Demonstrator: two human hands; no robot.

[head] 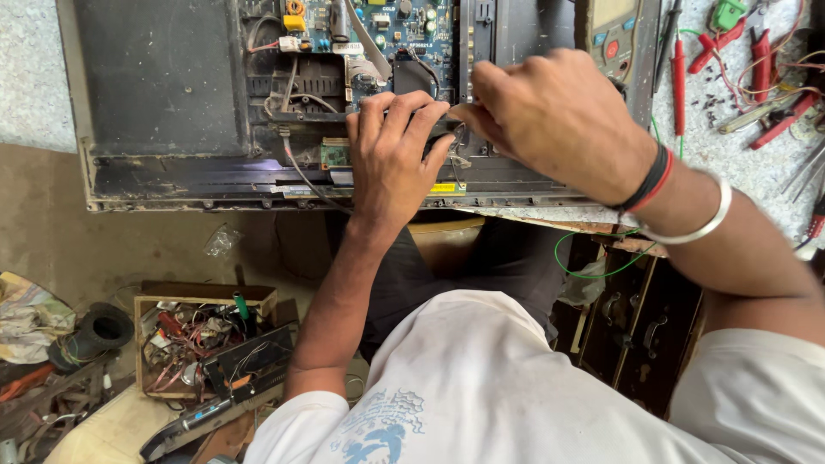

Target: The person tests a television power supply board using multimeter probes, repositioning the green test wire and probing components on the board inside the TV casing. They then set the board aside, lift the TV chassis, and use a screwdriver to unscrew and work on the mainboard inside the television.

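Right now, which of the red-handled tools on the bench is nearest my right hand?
The slim red probe standing upright just right of the multimeter. It lies closest to the right hand; the other red-handled tools sit farther out toward the bench's right edge.

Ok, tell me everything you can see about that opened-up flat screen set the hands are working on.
The flat screen set lies face down on a speckled bench, its back cover off. Its dark metal rear panel looks dusty and scuffed. A blue circuit board sits near the top middle, with wires running down to a small green board. The left hand rests flat near the lower edge; the right hand pinches something small beside it, too hidden to identify.
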